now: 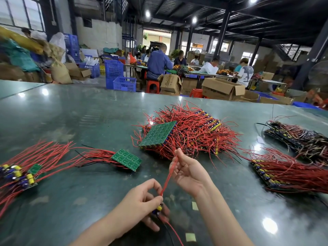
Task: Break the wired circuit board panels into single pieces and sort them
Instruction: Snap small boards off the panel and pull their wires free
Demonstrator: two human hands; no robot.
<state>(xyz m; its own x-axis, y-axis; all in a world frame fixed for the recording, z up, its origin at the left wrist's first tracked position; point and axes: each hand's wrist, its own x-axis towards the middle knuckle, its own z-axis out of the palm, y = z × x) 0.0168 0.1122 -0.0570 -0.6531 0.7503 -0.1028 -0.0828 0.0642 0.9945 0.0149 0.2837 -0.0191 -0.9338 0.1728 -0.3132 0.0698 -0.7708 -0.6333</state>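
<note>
Cardboard boxes (222,88), contents unseen

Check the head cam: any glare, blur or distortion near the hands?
Head view: ceiling-light glare spots on the glossy table, one beside the right forearm; wide-angle bending at the edges; left hand, right hand and red wire slightly soft; background workers softer.

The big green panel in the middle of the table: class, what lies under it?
The green panel rests tilted on a heap of red wires, with yellow and blue parts showing along its lower edge. Whether further panels lie directly beneath is hidden.
</note>
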